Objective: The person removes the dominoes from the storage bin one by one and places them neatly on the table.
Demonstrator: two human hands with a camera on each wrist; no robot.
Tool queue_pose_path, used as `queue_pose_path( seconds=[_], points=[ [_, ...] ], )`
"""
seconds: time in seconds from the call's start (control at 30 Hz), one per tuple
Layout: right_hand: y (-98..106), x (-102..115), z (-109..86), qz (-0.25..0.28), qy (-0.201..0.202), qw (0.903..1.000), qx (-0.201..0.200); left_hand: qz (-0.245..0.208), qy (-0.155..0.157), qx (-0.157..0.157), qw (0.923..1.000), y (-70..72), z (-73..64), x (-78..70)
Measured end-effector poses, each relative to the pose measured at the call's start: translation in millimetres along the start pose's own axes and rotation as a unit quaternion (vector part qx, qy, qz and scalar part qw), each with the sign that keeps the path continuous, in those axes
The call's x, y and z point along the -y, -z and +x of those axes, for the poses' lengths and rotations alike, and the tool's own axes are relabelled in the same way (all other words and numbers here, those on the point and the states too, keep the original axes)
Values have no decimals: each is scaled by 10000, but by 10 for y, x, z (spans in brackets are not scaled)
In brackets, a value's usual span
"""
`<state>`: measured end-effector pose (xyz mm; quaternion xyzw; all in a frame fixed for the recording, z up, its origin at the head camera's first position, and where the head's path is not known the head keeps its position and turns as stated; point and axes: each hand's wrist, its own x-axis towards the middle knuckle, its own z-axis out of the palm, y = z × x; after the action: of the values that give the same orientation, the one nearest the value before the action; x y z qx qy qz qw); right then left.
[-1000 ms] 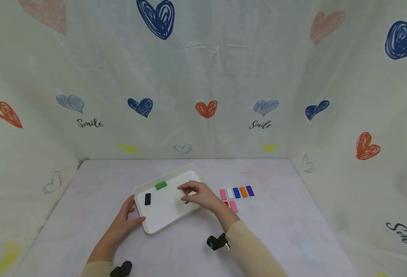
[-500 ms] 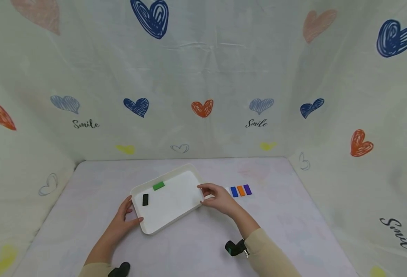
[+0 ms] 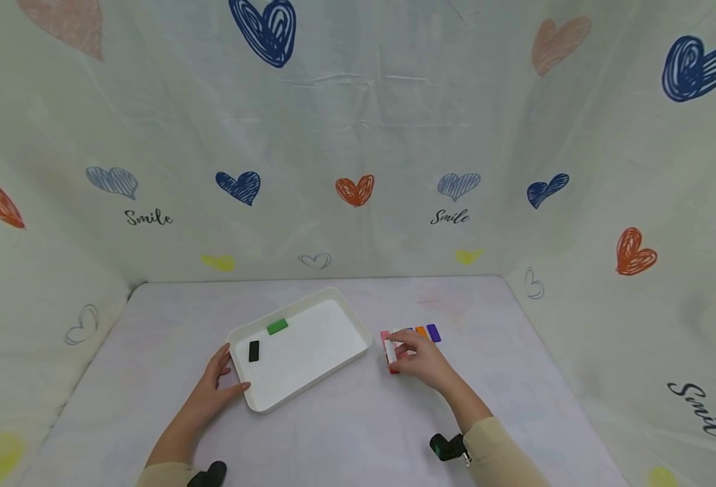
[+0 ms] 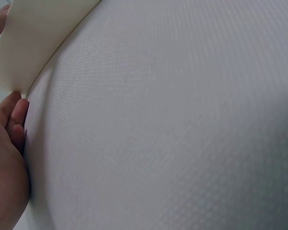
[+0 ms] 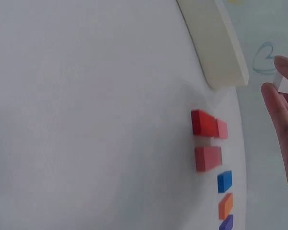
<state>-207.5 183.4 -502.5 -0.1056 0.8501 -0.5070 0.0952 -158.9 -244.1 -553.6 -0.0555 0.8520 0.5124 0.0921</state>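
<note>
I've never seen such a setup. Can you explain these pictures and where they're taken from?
There's no machine: a person works with a bare left hand and bare right hand. The widest picture comes from a camera on the head; the others come from the wrists. On a pale tabletop sits a white, shallow rectangular tray holding a black rectangular block and a green rectangular block. The left hand touches the tray's left side; the right pinches a white rectangular block. Nearby lie a red rectangular block, similar pink blocks, a blue block, an orange block and a purple block.
</note>
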Motion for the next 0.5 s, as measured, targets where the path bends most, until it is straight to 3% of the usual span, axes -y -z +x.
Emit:
queue_pose_path(
  seconds=[0.17, 0.5],
  points=[
    [133, -117, -82, -304, -417, 9985, -173, 36, 18, -10, 10000, 5, 5, 9],
    [255, -366, -110, -788, -708, 9936, -381, -41, 12, 2, 10000, 6, 21, 21]
  ],
)
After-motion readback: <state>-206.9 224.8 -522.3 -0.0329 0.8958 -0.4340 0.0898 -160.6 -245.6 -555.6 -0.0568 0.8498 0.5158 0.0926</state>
